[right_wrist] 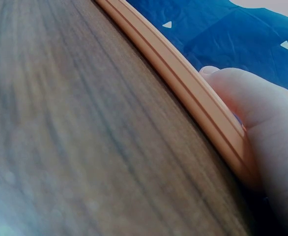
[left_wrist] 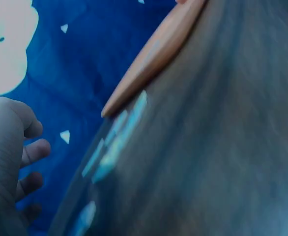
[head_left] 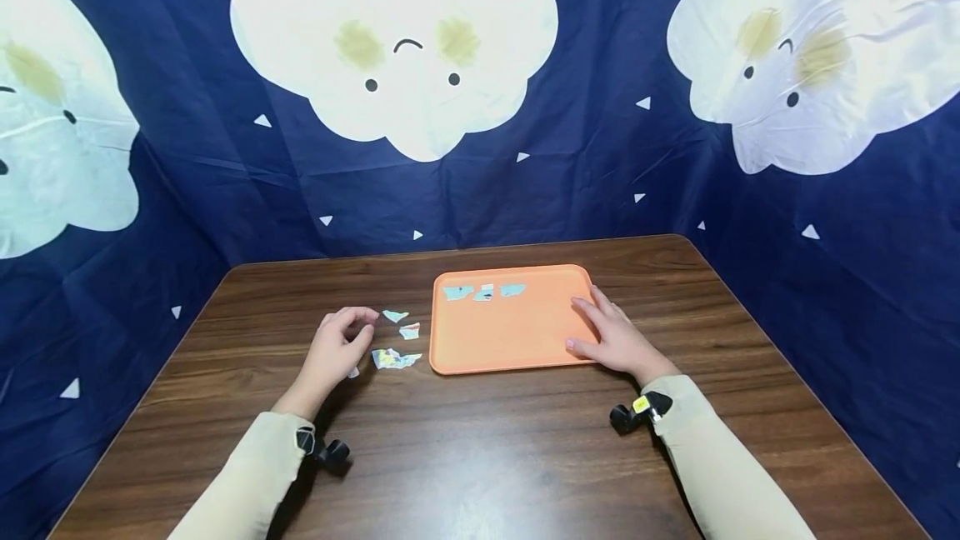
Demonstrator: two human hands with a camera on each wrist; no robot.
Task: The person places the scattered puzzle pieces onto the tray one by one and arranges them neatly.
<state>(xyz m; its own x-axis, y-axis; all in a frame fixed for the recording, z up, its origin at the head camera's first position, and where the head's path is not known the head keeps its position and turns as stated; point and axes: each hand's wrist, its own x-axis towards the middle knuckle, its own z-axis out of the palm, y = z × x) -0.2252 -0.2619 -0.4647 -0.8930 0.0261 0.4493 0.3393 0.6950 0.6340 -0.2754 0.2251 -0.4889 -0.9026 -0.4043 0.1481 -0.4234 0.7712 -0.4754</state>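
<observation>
An orange tray (head_left: 510, 327) lies on the table, with torn light-blue paper pieces (head_left: 458, 292) in a row along its far side. My right hand (head_left: 615, 338) rests on the tray's right edge with fingers spread; in the right wrist view its thumb (right_wrist: 237, 96) lies over the rim. Left of the tray, my left hand (head_left: 341, 348) hovers with loosely bent fingers and nothing visible between them. Close by on the table lie a small blue scrap (head_left: 395, 317), a scrap with a red edge (head_left: 410, 331) and a larger yellow-and-blue piece (head_left: 395, 359). Another scrap (head_left: 354, 372) shows partly beside the left hand.
The brown wood-grain table (head_left: 465, 440) stretches around the tray. Behind it and at both sides hangs a dark blue cloth (head_left: 450, 198) printed with white clouds and triangles. A small black camera is strapped to each wrist.
</observation>
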